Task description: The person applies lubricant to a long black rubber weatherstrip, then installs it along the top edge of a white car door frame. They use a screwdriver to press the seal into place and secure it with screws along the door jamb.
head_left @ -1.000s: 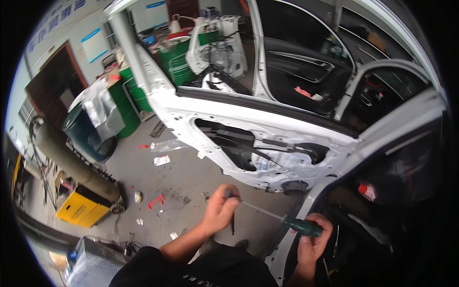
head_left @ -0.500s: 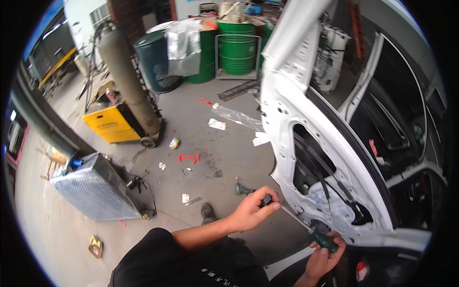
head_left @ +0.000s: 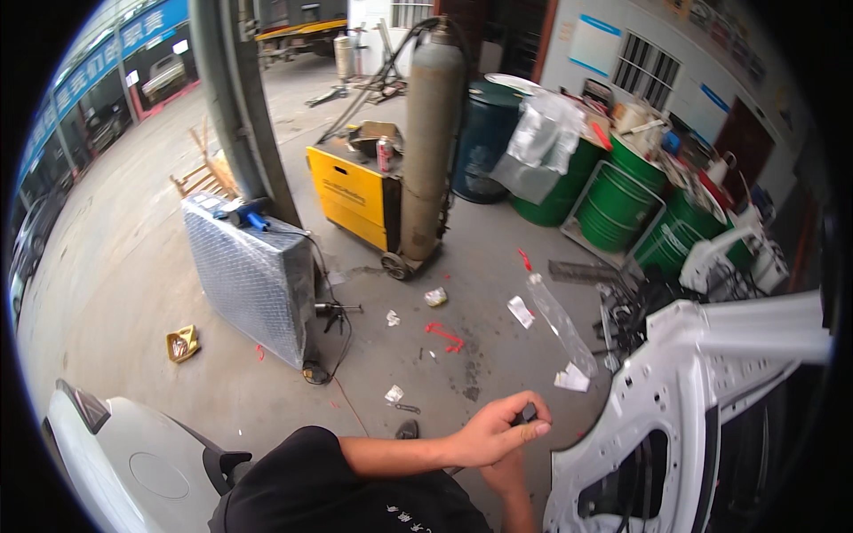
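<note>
Two hands: my left hand point(head_left: 493, 435) is pinching a small dark piece point(head_left: 528, 414); my right hand point(head_left: 506, 475) is hiding just beneath, so I cannot tell its grip.
Dark piece: it is sitting near, mid-scene; I seem to be handling it, any move calling for a steady pinch.
White car door point(head_left: 684, 400): its edge is standing near right.
Floor point(head_left: 493, 355): room is opening toward the far side, paper scraps point(head_left: 571, 377) lying about.

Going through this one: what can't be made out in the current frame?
- Right hand: in the head view, the left hand covers its fingers and anything they might hold.
- Dark piece: in the head view, the left hand's fingers and thumb hide most of its shape.
- Car door: in the head view, the lower edge cuts it off.
- Yellow tray: in the head view, its contents are too small to identify.
</note>
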Motion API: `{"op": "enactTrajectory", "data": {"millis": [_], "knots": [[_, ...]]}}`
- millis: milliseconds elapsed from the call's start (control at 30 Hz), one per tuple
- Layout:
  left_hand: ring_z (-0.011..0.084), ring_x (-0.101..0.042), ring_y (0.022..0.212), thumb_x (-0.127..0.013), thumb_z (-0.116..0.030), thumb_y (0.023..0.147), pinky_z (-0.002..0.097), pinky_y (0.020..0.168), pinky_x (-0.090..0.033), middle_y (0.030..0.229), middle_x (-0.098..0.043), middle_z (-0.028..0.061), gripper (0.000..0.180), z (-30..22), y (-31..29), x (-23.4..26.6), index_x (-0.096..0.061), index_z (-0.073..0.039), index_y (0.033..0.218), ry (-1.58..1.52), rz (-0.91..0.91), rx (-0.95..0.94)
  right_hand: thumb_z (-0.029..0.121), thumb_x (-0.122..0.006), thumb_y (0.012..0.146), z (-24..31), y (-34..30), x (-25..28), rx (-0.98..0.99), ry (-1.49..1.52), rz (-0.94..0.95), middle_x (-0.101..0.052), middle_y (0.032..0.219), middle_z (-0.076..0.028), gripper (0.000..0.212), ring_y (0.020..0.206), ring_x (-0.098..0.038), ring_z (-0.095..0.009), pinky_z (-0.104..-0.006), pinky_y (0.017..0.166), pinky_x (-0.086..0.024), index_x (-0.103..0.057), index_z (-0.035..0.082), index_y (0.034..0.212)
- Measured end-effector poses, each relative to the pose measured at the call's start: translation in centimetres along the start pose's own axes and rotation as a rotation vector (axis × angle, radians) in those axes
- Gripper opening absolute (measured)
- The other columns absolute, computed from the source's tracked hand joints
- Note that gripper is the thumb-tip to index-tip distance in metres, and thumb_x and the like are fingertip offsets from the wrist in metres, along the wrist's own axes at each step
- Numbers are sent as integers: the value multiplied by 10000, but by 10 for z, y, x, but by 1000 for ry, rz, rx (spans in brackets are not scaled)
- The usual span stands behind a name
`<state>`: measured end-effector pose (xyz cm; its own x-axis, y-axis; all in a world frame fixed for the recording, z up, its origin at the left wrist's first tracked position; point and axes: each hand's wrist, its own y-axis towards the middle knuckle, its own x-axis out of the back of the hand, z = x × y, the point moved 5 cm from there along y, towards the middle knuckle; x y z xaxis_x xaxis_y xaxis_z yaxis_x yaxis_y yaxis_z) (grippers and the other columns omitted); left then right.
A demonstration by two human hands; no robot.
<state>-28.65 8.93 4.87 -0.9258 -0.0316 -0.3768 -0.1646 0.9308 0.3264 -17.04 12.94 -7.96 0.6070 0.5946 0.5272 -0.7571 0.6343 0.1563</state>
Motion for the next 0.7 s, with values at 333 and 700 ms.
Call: {"op": "enactTrajectory", "data": {"millis": [333, 700], "knots": [[99, -389, 775, -469, -383, 985, 253, 716, -367, 894, -427, 18, 329, -51, -3, 151, -437, -57, 1019, -179, -129, -39, 261, -696, 789, 25, 127, -84, 27, -99, 584, -672, 762, -132, 285, 733, -674, -297, -385, 665, -521, -654, 29, 949], [127, -392, 687, -479, -244, 986, 279, 668, -367, 747, -407, -11, 201, -46, -95, 234, -490, -64, 898, -792, -954, -155, 236, -709, 769, 61, 159, -150, 169, -172, 1043, -700, 809, -127, 292, 725, -697, -257, -347, 656, -531, -647, 22, 957]]}}
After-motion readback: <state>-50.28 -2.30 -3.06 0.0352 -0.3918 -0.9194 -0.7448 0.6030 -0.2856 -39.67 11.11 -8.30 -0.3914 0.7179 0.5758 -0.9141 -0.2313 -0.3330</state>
